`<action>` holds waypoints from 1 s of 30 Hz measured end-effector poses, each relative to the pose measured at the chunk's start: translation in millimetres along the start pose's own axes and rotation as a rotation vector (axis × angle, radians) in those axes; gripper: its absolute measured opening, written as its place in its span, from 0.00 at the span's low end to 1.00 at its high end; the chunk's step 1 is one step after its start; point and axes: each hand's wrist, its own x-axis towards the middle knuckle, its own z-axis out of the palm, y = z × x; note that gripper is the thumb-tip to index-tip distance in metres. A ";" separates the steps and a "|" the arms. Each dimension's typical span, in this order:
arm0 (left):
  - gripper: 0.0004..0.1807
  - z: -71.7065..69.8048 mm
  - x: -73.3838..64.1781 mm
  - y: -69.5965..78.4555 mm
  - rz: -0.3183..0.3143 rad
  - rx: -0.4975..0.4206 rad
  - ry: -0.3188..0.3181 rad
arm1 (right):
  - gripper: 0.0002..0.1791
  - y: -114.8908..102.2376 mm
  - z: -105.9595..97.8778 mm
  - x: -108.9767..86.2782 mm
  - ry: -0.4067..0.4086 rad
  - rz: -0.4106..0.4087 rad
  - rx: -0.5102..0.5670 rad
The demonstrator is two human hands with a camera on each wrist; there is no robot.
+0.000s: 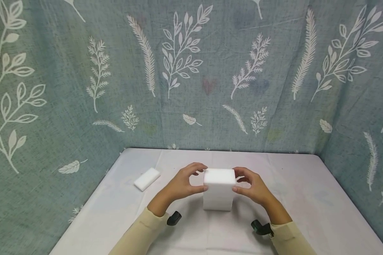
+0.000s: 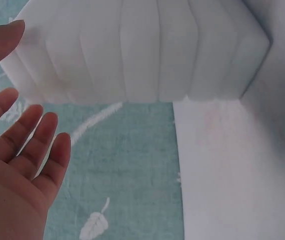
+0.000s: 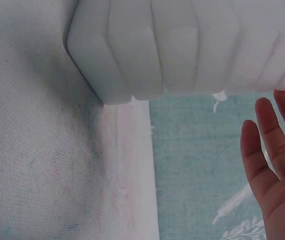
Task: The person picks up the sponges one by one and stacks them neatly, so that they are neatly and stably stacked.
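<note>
A stack of white sponge blocks (image 1: pixel 218 196) stands upright on the table, several blocks laid flat one on another with their edges slightly out of line. At its top left side my left hand (image 1: pixel 183 182) holds the uppermost sponge (image 1: pixel 219 175), thumb at the near corner and fingers at the far one. My right hand (image 1: pixel 253 184) grips the opposite side the same way. In the left wrist view the other fingers (image 2: pixel 46 129) spread away from the stack. The right wrist view shows fingertips (image 3: pixel 283 96) right at the stack's upper edge, with the thumb out of sight.
One more white sponge block (image 1: pixel 147 179) lies flat at the left of the white-covered table (image 1: pixel 300 198). A leaf-patterned green cloth (image 1: pixel 210 85) hangs behind and along both sides. Dark camera mounts (image 1: pixel 174 218) sit at both wrists.
</note>
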 end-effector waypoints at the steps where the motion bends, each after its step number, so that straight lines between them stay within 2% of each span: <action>1: 0.33 -1.3 -1.5 -1.0 -0.009 0.004 0.001 | 0.29 -0.2 0.0 0.1 -0.001 0.001 -0.002; 10: 0.30 -14.9 -23.2 -18.1 -0.082 0.083 0.004 | 0.31 0.2 -0.2 -0.7 0.005 0.010 -0.008; 13: 0.29 -19.2 -31.9 -25.6 -0.120 0.166 -0.010 | 0.33 -0.1 0.0 -0.6 0.012 -0.006 -0.008; 19: 0.27 -29.7 -47.7 -41.1 -0.215 0.396 -0.073 | 0.32 -1.7 1.4 -0.5 0.026 -0.033 -0.006; 21: 0.27 -35.4 -52.0 -47.0 -0.251 0.437 -0.080 | 0.32 -2.3 2.0 -0.2 0.025 -0.037 -0.008; 25: 0.28 -50.0 -61.3 -65.4 -0.343 0.463 -0.051 | 0.31 -3.0 2.8 0.6 0.026 -0.038 -0.017; 30: 0.31 -70.1 -75.9 -90.9 -0.472 0.417 -0.013 | 0.30 -3.0 2.9 0.9 0.026 -0.031 -0.011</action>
